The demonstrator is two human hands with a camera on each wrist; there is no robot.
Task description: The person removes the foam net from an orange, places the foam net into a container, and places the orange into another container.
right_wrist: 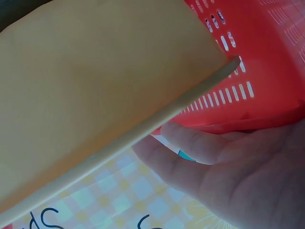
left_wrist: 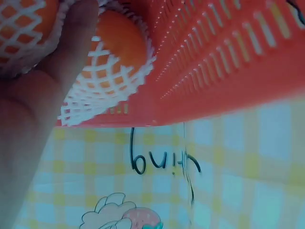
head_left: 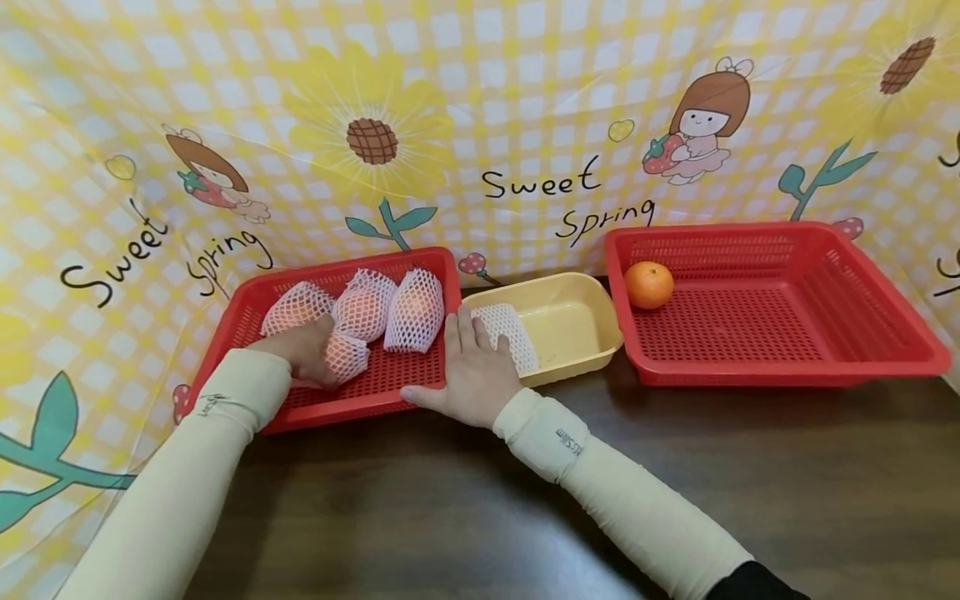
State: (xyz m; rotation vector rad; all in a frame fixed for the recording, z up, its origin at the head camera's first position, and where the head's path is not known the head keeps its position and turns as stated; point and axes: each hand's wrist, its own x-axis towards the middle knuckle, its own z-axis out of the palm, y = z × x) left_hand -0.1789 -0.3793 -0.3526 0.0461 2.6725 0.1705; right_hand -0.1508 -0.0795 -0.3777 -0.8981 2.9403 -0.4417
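Inside the left red basket [head_left: 390, 398] are several oranges in white foam net sleeves. My left hand [head_left: 303, 350] reaches in over the front left side and grips the nearest netted orange [head_left: 347, 358]. In the left wrist view, a finger or thumb [left_wrist: 78, 38] lies between one netted orange [left_wrist: 28, 26] and another orange [left_wrist: 119, 40] partly out of its net. Its other fingers are hidden. My right hand [head_left: 476, 375] rests at the basket's right front corner, fingers extended along the right rim and thumb on the front rim. It holds no fruit.
A pale yellow bin [head_left: 573, 325] stands between the baskets with a white foam net sleeve [head_left: 510, 333] in it. To its right is another red basket [head_left: 787, 367] holding one bare orange [head_left: 648, 285]. Patterned cloth [head_left: 510, 100] hangs behind the dark table [head_left: 487, 517].
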